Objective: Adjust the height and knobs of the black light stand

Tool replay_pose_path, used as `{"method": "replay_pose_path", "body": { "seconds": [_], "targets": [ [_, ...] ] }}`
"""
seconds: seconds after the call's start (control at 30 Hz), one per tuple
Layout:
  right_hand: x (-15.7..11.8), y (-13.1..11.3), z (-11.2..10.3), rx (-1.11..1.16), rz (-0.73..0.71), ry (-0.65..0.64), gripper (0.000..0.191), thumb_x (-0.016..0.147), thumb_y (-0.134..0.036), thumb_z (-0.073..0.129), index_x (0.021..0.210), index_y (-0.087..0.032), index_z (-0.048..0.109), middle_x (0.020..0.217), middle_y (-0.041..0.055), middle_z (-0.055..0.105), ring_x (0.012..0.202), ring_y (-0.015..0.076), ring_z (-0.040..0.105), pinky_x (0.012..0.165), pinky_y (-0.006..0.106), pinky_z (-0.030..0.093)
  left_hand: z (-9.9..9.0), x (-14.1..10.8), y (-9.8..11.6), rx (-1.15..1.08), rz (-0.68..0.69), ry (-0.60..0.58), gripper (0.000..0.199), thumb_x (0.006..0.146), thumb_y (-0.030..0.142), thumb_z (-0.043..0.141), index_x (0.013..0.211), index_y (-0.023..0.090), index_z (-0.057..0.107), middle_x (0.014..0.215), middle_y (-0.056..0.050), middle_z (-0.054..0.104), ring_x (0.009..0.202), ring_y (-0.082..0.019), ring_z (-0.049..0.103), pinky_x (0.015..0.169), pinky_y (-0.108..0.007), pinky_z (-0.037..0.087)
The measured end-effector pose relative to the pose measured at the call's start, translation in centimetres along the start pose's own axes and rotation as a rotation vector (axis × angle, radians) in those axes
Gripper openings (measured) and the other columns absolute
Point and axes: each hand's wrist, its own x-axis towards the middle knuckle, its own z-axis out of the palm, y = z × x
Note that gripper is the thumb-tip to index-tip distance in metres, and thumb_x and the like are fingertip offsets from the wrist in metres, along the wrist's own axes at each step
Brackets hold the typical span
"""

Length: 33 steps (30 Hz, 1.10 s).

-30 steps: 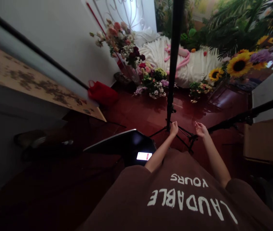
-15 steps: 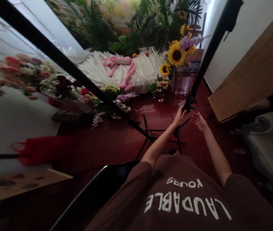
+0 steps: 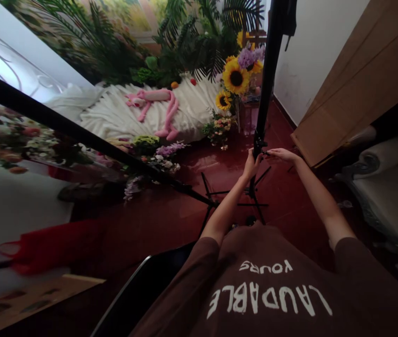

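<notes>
A black tripod light stand (image 3: 264, 89) rises on the right, its legs spread on the floor. My left hand (image 3: 251, 164) is wrapped round its pole, just below a clamp collar. From the right, my right hand (image 3: 282, 154) reaches to a small tightening knob (image 3: 265, 152) on that collar. Its thumb and fingers are pinched together at the knob. Another black stand (image 3: 121, 161) slants across the left side, apart from both hands, with its legs close to those of the first.
Behind, a pink plush toy (image 3: 158, 96) lies on white cloth (image 3: 107, 110). Sunflowers (image 3: 236, 77) and other flowers (image 3: 169, 150) surround it. A wooden panel (image 3: 353, 79) and a grey sofa (image 3: 392, 187) stand right. A red bag (image 3: 51, 245) hangs left above the dark red floor (image 3: 143, 213).
My right hand has moved left from beside the stand and closed at its knob. My left hand stays on the pole, which now stands more upright in view. The view has shifted right.
</notes>
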Motion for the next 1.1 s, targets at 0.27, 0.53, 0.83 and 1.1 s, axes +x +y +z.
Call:
{"method": "replay_pose_path", "body": {
  "seconds": [0.27,0.53,0.83,1.1],
  "targets": [
    [-0.1,0.4,0.7,-0.235,-0.359,0.147,0.018,0.069,-0.014,0.083,0.085,-0.014,0.076,0.082,0.0014,0.075,0.068,0.0111,0.067,0.060,0.021,0.060,-0.5,-0.2,0.9,-0.007,-0.022,-0.016,0.042,0.097,0.047,0.052,0.129,0.022,0.048,0.109,-0.009,0.069,0.090,-0.017,0.068,0.087,-0.030,0.053],
    [-0.3,2.7,3.0,-0.441,-0.622,0.468,0.012,0.077,-0.013,0.071,0.078,-0.025,0.069,0.098,0.0015,0.073,0.105,0.0198,0.066,0.085,0.029,0.058,-0.9,-0.7,1.9,0.100,0.146,0.157,0.047,0.095,0.054,0.054,0.127,0.021,0.057,0.120,-0.014,0.067,0.113,-0.023,0.064,0.101,-0.036,0.049],
    [-0.5,4.2,3.9,-0.360,-0.628,0.464,0.011,0.080,-0.024,0.071,0.090,-0.028,0.066,0.115,0.0025,0.070,0.113,0.0199,0.063,0.090,0.031,0.059,-0.8,1.2,2.2,0.121,0.201,0.154,0.041,0.096,0.054,0.050,0.121,0.022,0.058,0.115,-0.013,0.067,0.114,-0.024,0.064,0.109,-0.043,0.045],
    [-1.7,5.0,4.2,-0.283,-0.582,0.405,0.019,0.091,-0.031,0.065,0.109,-0.027,0.061,0.142,0.0015,0.059,0.130,0.0172,0.058,0.091,0.025,0.059,0.3,5.6,5.9,-0.053,0.293,0.197,0.047,0.099,0.062,0.037,0.126,0.027,0.051,0.082,-0.001,0.061,0.075,-0.015,0.067,0.080,-0.031,0.055]
  ]
}}
